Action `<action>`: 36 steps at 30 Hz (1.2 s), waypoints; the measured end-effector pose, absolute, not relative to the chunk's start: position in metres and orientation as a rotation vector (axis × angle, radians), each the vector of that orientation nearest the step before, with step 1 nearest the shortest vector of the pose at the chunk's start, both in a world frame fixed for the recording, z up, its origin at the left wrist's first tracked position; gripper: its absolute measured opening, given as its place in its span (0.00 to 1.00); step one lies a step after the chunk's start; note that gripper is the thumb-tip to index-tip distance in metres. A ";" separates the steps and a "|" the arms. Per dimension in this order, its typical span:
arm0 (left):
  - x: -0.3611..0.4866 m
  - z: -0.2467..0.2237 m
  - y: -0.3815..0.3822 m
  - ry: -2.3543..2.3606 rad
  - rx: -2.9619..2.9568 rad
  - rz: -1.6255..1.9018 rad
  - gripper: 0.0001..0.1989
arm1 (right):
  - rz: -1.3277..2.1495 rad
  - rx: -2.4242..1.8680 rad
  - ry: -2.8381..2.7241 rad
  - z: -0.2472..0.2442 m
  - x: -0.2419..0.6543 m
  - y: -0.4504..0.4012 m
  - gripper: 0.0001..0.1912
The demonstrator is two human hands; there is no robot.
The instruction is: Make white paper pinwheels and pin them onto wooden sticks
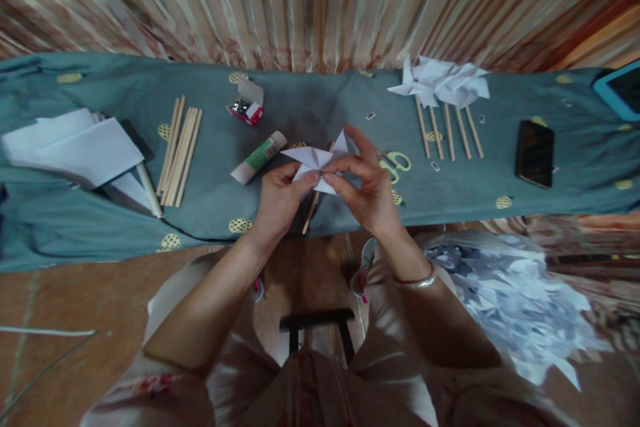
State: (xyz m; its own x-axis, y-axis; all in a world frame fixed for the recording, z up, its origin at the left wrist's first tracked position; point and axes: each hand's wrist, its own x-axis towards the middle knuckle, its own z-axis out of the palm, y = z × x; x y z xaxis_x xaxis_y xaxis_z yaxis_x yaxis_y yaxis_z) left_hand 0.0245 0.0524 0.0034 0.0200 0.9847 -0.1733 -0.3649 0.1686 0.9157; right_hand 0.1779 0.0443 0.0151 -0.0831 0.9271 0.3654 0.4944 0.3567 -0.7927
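A white paper pinwheel (314,157) is held between my two hands above the near part of the table. My left hand (281,197) pinches its left side, thumb close to the centre. From the right, my right hand (369,192) grips the pinwheel near the same centre, its index finger curled over the paper. A wooden stick (311,212) shows below the pinwheel; whether it is joined to it I cannot tell. Just right of my right hand lie scissors with pale green handles (397,165). A glue stick with a green label (259,157) lies left of the pinwheel.
Several finished pinwheels on sticks (443,83) lie at the back right, near a black phone (535,153). Leftward are loose wooden sticks (181,153), a small red box of pins (246,107) and stacked white paper (75,143). Folded paper pieces (515,300) fill a bag on the floor.
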 end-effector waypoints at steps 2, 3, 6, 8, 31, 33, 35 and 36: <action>0.025 0.003 0.052 1.032 0.817 1.238 0.06 | 0.594 -1.271 -1.735 0.016 0.178 0.044 0.03; 0.025 0.003 0.052 1.038 0.824 1.236 0.06 | 0.588 -1.274 -1.741 0.016 0.178 0.044 0.03; 0.025 0.003 0.052 1.053 0.829 1.237 0.07 | 0.576 -1.293 -1.749 0.016 0.178 0.043 0.02; 0.026 0.003 0.052 1.057 0.831 1.238 0.07 | 0.576 -1.296 -1.742 0.016 0.178 0.043 0.03; 0.026 0.002 0.052 1.070 0.877 1.224 0.07 | 0.569 -1.252 -1.689 0.010 0.178 0.043 0.01; 0.026 0.002 0.052 1.053 0.870 1.233 0.06 | 0.564 -1.254 -1.687 0.010 0.177 0.043 0.01; 0.026 0.001 0.051 1.047 0.863 1.240 0.06 | 0.575 -1.254 -1.679 0.009 0.176 0.042 0.01; 0.026 0.001 0.051 1.050 0.863 1.242 0.07 | 0.584 -1.256 -1.672 0.009 0.175 0.042 0.01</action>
State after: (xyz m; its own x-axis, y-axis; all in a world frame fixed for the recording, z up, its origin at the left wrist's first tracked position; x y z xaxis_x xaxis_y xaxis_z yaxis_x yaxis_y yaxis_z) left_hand 0.0264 0.0511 0.0014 0.0112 0.9887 -0.1495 -0.3114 0.1455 0.9391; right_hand 0.1750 0.0422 0.0090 -0.0411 0.9190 0.3921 0.4750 0.3632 -0.8015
